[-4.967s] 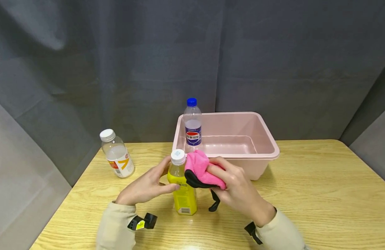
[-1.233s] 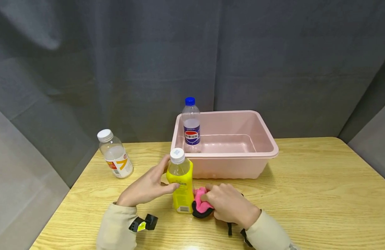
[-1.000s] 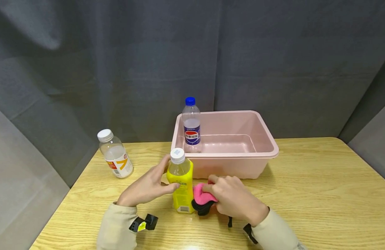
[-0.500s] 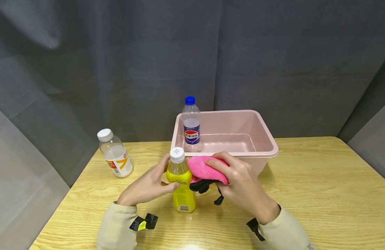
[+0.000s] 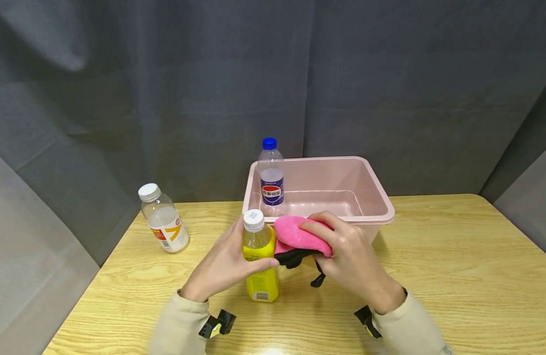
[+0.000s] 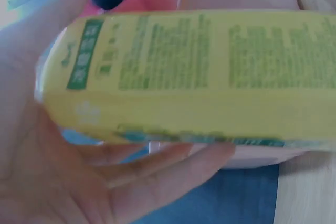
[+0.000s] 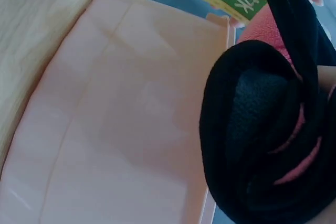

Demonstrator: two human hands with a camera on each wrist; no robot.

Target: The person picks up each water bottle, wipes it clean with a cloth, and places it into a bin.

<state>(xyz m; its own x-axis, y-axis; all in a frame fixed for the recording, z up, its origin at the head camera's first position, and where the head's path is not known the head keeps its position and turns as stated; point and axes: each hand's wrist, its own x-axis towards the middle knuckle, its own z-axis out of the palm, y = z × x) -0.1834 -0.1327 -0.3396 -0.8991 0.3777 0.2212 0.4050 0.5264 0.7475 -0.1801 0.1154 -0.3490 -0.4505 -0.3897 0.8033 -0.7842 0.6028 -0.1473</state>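
A yellow-labelled drink bottle (image 5: 262, 283) with a white cap stands upright on the table in the head view. My left hand (image 5: 226, 266) holds its upper part from the left, thumb across the front; the left wrist view shows the fingers (image 6: 157, 182) along the far side of the label. In my right hand (image 5: 350, 259) is a bunched pink cloth (image 5: 299, 232) with black edging, against or very near the bottle's right shoulder. The right wrist view shows the cloth's black folds (image 7: 252, 129) close up. Fingertips under the cloth are hidden.
Behind the hands sits a pink plastic basin (image 5: 379, 217), with a blue-capped Pepsi bottle (image 5: 272, 190) upright in its left side. A white-capped clear bottle (image 5: 168, 227) stands on the wooden table (image 5: 455, 276) at the left. A dark curtain (image 5: 410, 98) hangs behind.
The cloth was low beside the bottle's base about a second ago and has risen to its shoulder. My left hand has shifted right, its thumb now farther across the bottle.
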